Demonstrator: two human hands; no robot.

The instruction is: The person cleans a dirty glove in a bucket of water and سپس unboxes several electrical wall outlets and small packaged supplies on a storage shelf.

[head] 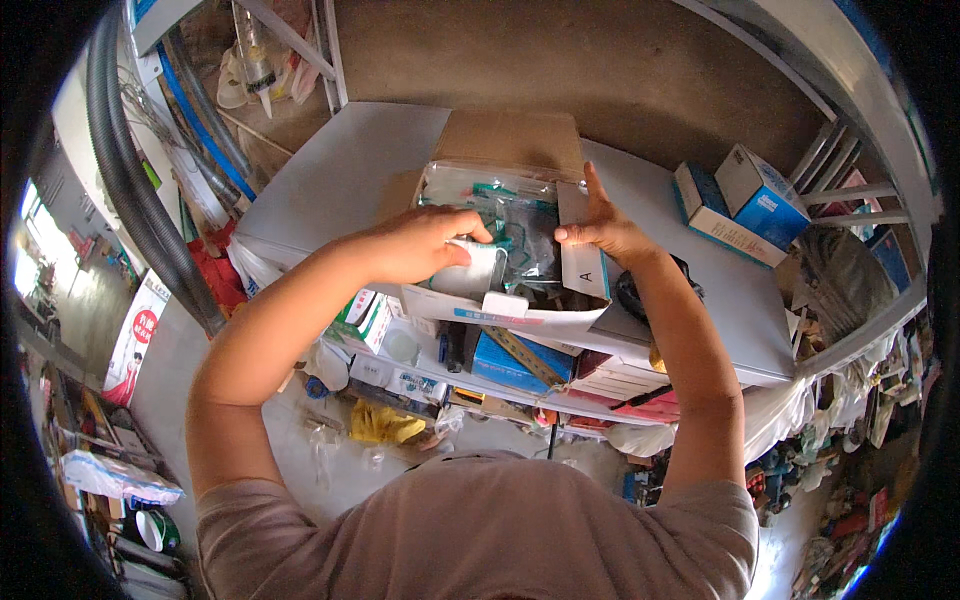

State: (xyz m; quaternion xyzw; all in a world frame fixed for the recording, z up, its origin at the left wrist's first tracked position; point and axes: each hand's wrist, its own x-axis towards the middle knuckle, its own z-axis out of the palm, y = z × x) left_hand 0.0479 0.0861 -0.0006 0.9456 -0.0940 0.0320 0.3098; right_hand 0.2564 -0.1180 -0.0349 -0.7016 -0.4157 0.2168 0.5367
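Observation:
An open cardboard box (506,314) stands on the grey shelf top in front of me, its brown lid flap (510,139) raised at the back. Clear plastic packets (525,225) with green print fill it. My left hand (439,244) reaches over the box's left side, thumb and fingers around a white piece (469,270), which may be a flap or a small carton. At the right side, my right hand (604,229) rests by the white side flap (581,259), its thumb over the flap's edge and its index finger pointing up.
Blue and white boxes (761,199) sit at the right on the grey shelf top (322,172). A black plastic bag (634,292) lies near my right forearm. Below are a blue box (510,364) and other cartons. Grey corrugated hoses (124,172) and a metal frame stand at the left.

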